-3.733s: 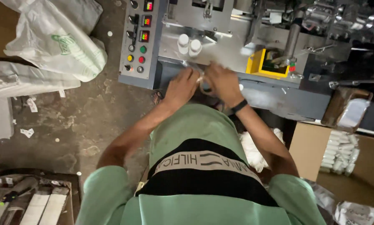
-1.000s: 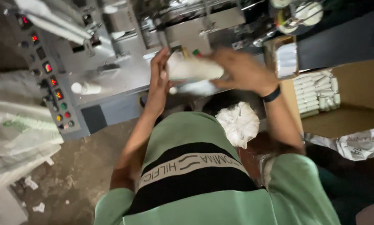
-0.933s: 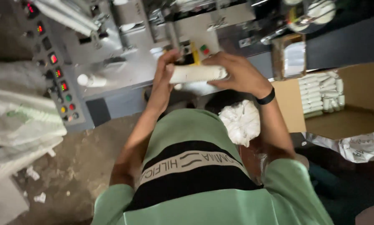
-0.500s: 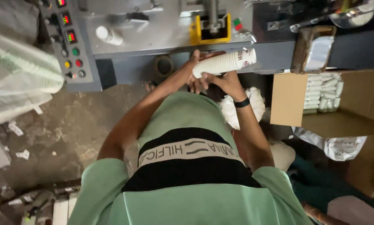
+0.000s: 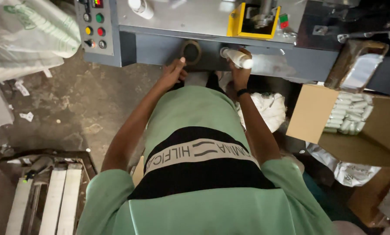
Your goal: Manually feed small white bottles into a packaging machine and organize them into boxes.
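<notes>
A white cup stack (image 5: 237, 58) is gripped by the right hand (image 5: 239, 74). The left hand (image 5: 174, 72) is closed, nothing seen inside. The cardboard box (image 5: 310, 114) is partly filled with stacks.

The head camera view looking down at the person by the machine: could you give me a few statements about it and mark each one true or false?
1. The right hand holds a white stack of paper cups. True.
2. The left hand holds a second stack. False: it holds no stack and sits just below the tape roll on the machine front.
3. The cardboard box on the right is shut. False: its flaps are open and white stacks lie inside.
4. The control panel has coloured buttons. True.
5. A wooden pallet lies at lower left. True.
</notes>
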